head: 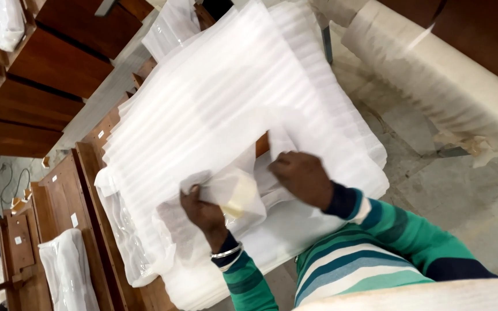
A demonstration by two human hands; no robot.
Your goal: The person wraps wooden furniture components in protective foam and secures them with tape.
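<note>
- A workshop with a grey stone floor [462, 190] and brown wooden panels [59, 63].
- White foam sheets [214, 109] cover the wooden furniture.
- The left hand [203, 210] grasps a thin translucent sheet [231, 190]; the right hand [301, 175] pinches the foam edge.

Furniture workshop / packing area. Dark wood panels [59, 63] stacked at 10–11 o'clock, more wood pieces [64, 190] at 8, some w/ small stickers. White foam sheets [220, 109] piled at centre, big foam roll [433, 69] at 2. Plastic-wrapped bundles [67, 270] at 7. Rough stone floor [468, 196] at 4.
</note>
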